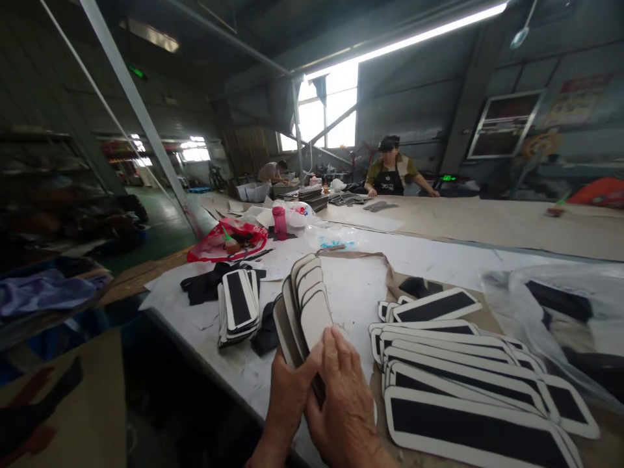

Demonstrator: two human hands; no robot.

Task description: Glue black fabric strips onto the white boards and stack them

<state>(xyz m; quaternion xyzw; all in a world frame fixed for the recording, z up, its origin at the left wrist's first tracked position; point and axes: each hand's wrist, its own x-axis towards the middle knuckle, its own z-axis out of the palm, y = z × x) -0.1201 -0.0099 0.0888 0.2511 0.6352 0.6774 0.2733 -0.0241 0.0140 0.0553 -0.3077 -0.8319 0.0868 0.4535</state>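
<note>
Both my hands hold a fanned stack of long rounded white pieces [305,299] upright over the near table edge. My left hand [288,393] grips the stack from the left, thumb across the front. My right hand [344,396] wraps the lower end from the right. To the right lies a row of overlapping white-bordered black strips [468,377] on the table. To the left sits a smaller pile of the same strips [238,304] beside black fabric scraps [202,286].
A clear plastic bag [550,312] with dark pieces lies at the right. A red bag [224,244], a pink bottle [279,222] and paper sheets sit further back. A person in a black apron [390,174] works at the far table, another person [273,172] beyond.
</note>
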